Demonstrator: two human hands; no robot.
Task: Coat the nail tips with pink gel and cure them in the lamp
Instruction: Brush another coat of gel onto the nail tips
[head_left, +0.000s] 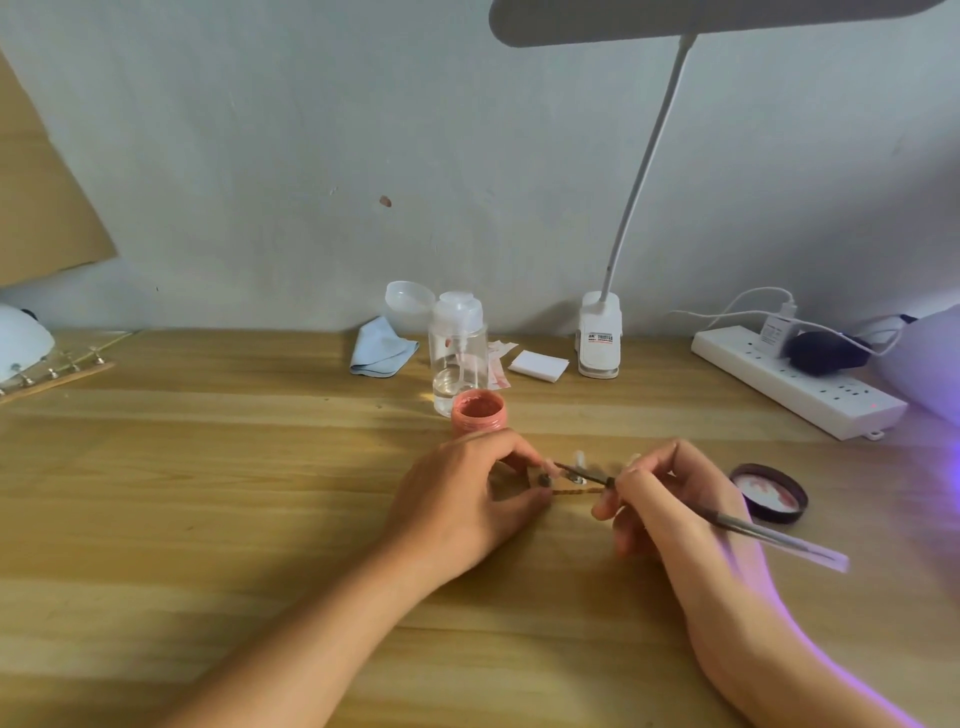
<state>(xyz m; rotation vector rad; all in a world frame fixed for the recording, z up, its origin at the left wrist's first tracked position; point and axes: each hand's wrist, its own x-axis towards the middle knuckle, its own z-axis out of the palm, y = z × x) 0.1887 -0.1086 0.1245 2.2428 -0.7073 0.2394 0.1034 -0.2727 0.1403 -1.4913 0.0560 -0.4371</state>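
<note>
On the wooden table, my left hand (467, 493) pinches the end of a small nail-tip holder (566, 486) with a clear nail tip (579, 460) standing on it. My right hand (670, 499) grips a thin gel brush (753, 530) like a pen, its tip pointing left at the holder beside my left fingers. The open jar of pink gel (478, 413) stands just behind my left hand. Its dark lid (770, 492) lies face up to the right of my right hand. A curing lamp (930, 358) glows purple at the right edge.
A clear pump bottle (457, 353), a blue cloth (382, 347) and white pads (537, 365) sit by the wall. A clip-on desk lamp (600, 335) stands behind them. A white power strip (800, 379) lies at the right. A rack of nail tips (57, 371) lies far left.
</note>
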